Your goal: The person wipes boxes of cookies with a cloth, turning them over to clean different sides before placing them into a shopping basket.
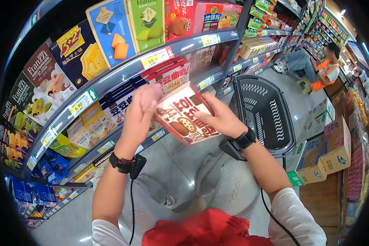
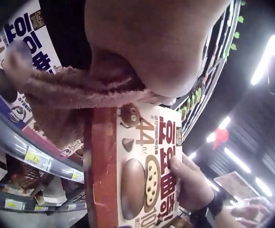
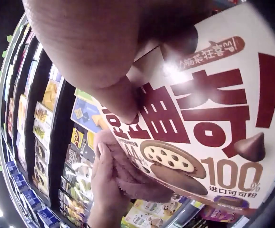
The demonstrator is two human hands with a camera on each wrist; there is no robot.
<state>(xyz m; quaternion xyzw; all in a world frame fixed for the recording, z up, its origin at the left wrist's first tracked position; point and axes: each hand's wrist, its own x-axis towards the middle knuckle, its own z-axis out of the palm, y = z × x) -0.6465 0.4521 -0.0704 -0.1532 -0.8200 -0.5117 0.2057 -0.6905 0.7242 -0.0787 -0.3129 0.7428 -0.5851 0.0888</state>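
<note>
A white and dark red cookie box [image 1: 188, 115], with cookies and "100%" printed on its front, is held tilted in front of the shelf. My right hand [image 1: 225, 117] grips its right edge, the thumb lying across the printed face. My left hand [image 1: 145, 102] is at the box's upper left edge, blurred in the head view, with its fingers overlapping that edge. In the right wrist view the left hand [image 3: 116, 171] shows beside the box with relaxed fingers. Seen from the left wrist, the box [image 2: 132, 166] has its red side turned toward the camera.
Shelves hold matching red boxes [image 1: 174, 76], blue boxes [image 1: 115, 102] and other biscuit packs, with price tags [image 1: 151, 60] along the edges. A black shopping basket [image 1: 264, 110] stands to the right, near cardboard cartons [image 1: 336, 145]. Farther back sits a person in an orange vest [image 1: 322, 71].
</note>
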